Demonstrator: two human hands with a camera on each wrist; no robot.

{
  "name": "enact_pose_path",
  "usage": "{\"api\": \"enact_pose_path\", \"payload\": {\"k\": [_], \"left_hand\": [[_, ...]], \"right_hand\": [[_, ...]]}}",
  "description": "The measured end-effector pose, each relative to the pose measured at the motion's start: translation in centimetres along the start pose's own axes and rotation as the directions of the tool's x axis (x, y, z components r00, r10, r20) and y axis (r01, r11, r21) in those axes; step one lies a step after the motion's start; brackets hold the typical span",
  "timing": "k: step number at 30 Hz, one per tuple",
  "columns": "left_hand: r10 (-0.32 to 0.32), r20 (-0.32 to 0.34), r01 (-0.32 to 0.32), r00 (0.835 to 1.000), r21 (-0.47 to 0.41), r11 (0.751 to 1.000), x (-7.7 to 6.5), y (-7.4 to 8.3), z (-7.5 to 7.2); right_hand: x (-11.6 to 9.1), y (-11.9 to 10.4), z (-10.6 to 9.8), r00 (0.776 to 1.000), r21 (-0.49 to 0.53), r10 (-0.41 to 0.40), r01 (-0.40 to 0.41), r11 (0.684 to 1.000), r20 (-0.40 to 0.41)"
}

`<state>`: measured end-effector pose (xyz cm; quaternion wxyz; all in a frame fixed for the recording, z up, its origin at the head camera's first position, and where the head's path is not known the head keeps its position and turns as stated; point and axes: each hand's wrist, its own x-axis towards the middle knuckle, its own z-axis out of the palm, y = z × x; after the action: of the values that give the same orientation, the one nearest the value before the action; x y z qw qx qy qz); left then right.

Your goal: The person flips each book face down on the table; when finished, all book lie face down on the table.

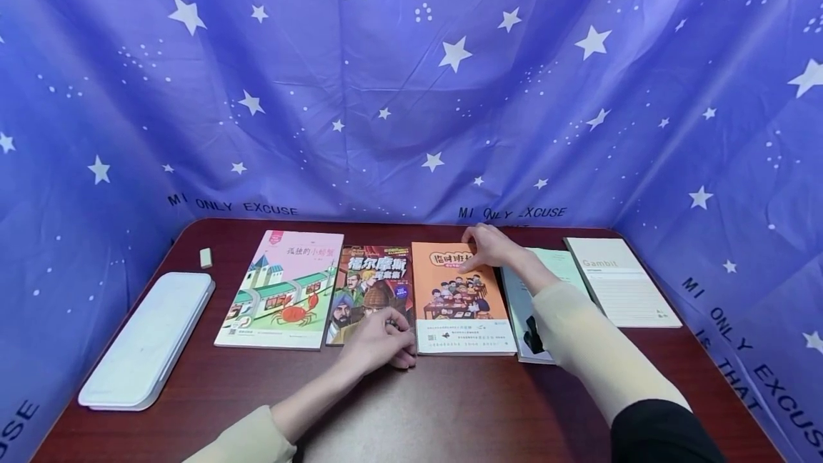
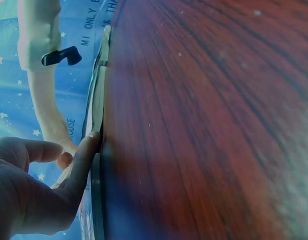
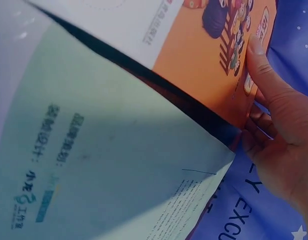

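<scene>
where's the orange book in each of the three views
Head: the orange book lies just right of centre, in the lower half.
Left wrist: apparently only its edge, a thin upright strip left of centre, above the left hand's fingertip.
Right wrist: its cover, at the top, centre to right.
Shared landmark: the right hand, at the book's far end.
</scene>
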<state>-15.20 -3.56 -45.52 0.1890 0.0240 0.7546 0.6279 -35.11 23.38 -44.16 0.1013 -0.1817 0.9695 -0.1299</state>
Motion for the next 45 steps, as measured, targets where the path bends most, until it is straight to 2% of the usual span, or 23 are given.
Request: {"api": "enact_pose_path", "payload": {"k": [5,11,21,28,32,38,45], "left_hand": [[-0.055,0.007,0.055,0.998,-0.042,0.998,-0.4,0.0,-0.3],[-0.089,0.037,0.092,0.995,-0.109,0.99,-0.8,0.1,-0.4],[-0.129,0.102,0.152,0.986,-0.268,0.951,-1.0,-0.3,-0.9],[-0.153,0.127,0.186,0.98,-0.31,0.932,-1.0,-0.9,-1.0],[-0.152,0.127,0.184,0.98,-0.303,0.935,-1.0,-1.0,-0.7],[-0.133,0.117,0.162,0.984,-0.293,0.942,-1.1,-0.8,-0.1],[-0.077,0.154,0.127,0.985,-0.351,0.928,-1.2,-0.7,0.1]], "right_hand": [[-0.1,-0.1,-0.1,1.0,-0.003,0.0,0.0,1.0,-0.001],[-0.2,-0.2,-0.3,1.0,-0.031,-0.005,0.005,1.0,0.009],[-0.8,-0.5,-0.2,1.0,-0.04,0.003,-0.003,0.999,0.02],[-1.3,-0.6,-0.2,0.999,-0.086,0.009,-0.005,0.996,0.044],[-1.4,-0.7,-0.1,0.998,-0.089,0.001,0.005,0.996,0.064],[-1.8,-0.7,0.0,0.996,-0.036,0.013,-0.009,0.999,0.087],[-2.3,-0.5,0.1,0.997,0.003,0.011,-0.012,1.0,0.07]]}}
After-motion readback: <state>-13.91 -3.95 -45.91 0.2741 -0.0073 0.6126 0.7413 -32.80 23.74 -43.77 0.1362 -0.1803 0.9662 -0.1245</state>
